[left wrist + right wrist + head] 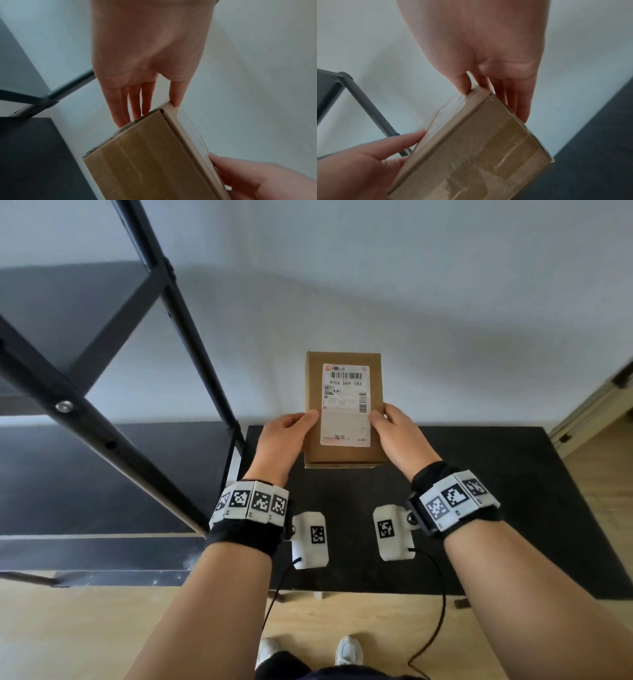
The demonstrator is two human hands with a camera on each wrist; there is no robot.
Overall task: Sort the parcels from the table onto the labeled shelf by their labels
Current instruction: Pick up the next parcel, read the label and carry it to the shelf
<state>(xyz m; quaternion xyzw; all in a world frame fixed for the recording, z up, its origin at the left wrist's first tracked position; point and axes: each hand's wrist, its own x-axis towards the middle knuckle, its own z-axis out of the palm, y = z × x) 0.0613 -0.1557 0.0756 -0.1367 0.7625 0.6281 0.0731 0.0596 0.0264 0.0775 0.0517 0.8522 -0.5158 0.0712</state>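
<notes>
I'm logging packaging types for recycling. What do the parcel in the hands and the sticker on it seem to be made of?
Parcel: brown corrugated cardboard, matte; fluted edges show at its end flaps in the left wrist view, with glossy clear tape over the seams. Shipping label: white printed paper, probably adhesive, slightly shiny. Both hands, left hand and right hand, grip it.

The shipping label (346,405) on the cardboard parcel (343,409) carries a barcode with the printed line "900X 1169 183" beneath it. Smaller print and a logo at the label's lower edge are too small to read. Square black-and-white fiducial markers are printed on the wristbands (251,501) and the wrist camera housings (313,537).
</notes>
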